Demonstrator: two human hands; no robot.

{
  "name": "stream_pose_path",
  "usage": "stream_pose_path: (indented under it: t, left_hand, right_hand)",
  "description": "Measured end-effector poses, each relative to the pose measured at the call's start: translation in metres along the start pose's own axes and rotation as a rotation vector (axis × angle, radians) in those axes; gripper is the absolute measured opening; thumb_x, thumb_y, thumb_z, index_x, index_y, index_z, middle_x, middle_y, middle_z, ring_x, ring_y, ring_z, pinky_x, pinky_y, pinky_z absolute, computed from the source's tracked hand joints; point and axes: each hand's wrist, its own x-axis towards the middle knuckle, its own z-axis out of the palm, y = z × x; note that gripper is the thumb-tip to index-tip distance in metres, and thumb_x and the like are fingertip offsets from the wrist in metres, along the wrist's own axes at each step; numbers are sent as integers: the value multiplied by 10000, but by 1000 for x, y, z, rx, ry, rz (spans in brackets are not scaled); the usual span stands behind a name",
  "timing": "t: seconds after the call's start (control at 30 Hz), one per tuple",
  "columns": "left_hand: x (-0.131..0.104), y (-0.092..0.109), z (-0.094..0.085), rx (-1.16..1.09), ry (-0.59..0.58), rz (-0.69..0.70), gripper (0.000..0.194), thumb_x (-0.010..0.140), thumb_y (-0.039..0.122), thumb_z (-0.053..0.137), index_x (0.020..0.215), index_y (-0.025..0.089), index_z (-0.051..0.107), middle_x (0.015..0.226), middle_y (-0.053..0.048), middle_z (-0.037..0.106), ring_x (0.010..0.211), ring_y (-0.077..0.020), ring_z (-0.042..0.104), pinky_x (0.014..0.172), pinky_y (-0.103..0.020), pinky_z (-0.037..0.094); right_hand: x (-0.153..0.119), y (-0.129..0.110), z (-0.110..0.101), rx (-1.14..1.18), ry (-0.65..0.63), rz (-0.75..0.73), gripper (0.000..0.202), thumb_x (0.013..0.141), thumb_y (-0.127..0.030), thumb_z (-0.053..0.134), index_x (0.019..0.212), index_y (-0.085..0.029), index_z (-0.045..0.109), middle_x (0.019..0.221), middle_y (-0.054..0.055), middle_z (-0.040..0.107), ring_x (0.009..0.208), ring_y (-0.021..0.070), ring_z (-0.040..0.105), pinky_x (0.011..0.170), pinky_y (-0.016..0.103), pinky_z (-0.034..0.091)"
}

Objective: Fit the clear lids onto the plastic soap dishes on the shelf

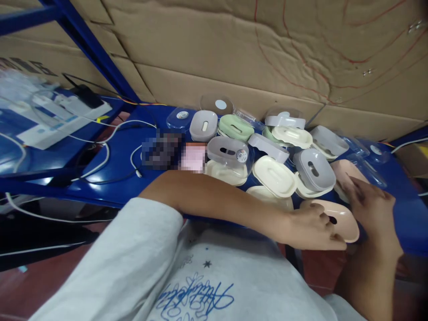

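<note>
Near the table's front edge at the right lies a peach dish (347,220) with a dark oval slot. My left hand (314,225) reaches across my body, its fingers bent over this dish's near left side. Behind it, my right hand (371,205) has its fingers wrapped round the near end of another peach piece (346,171). Left of the hands are a grey slotted dish (314,169), a cream tray (274,176) and a green dish (236,128). A grey dish (222,150) sits with a clear labelled cover near the middle.
Clear lids (182,118) lie along the cardboard wall (214,53). A blurred dark object (162,151) and a pink one (193,158) rest left of the dishes. White cables and a power strip (50,120) are at the left, beside a blue metal post (96,49).
</note>
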Motion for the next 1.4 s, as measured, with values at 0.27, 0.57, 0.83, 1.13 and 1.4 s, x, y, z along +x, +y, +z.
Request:
stream_pose_path:
  t: [0.27, 0.57, 0.83, 1.13, 1.4]
  left_hand:
    - [-4, -10, 7, 24, 12, -80, 275, 1026, 112, 572, 1224, 209, 736, 926, -91, 777, 861, -236, 760, 654, -357, 407]
    - [-9, 5, 12, 61, 16, -158, 402, 1056, 79, 477, 1377, 199, 687, 1078, -115, 777, 880, -248, 759, 743, -424, 488]
    - [-27, 18, -2, 108, 36, -191, 310, 1048, 126, 541, 1280, 213, 727, 1103, -127, 762, 908, -269, 740, 839, -498, 518]
    - [-98, 10, -55, -30, 0, -356, 333, 1078, 215, 565, 1395, 192, 662, 1414, -152, 634, 1232, -278, 640, 1019, -430, 486]
    - [-189, 19, -71, -190, -158, -673, 133, 1047, 317, 688, 1077, 187, 691, 1283, -86, 688, 1280, -279, 615, 1072, -451, 511]
  right_hand:
    - [2, 5, -14, 45, 140, 71, 518, 1062, -489, 434, 1277, -133, 741, 1097, 227, 784, 1056, 361, 725, 905, 451, 491]
    - [84, -41, -22, 162, 32, -242, 423, 1107, -422, 427, 1324, -203, 717, 1369, 132, 742, 1371, 235, 604, 1183, 407, 314]
    - [83, -42, -26, 106, 42, -172, 505, 1105, -473, 462, 1399, -144, 705, 1526, 193, 636, 1423, 323, 572, 1151, 479, 376]
    - [-76, -83, -57, 367, -99, -350, 373, 1008, -413, 637, 1379, -394, 674, 1291, 34, 785, 1176, 342, 747, 1094, 561, 489]
    - [-98, -78, -46, 228, -23, -260, 371, 1065, -393, 576, 1402, -273, 675, 1471, 102, 699, 1391, 358, 634, 1257, 653, 260]
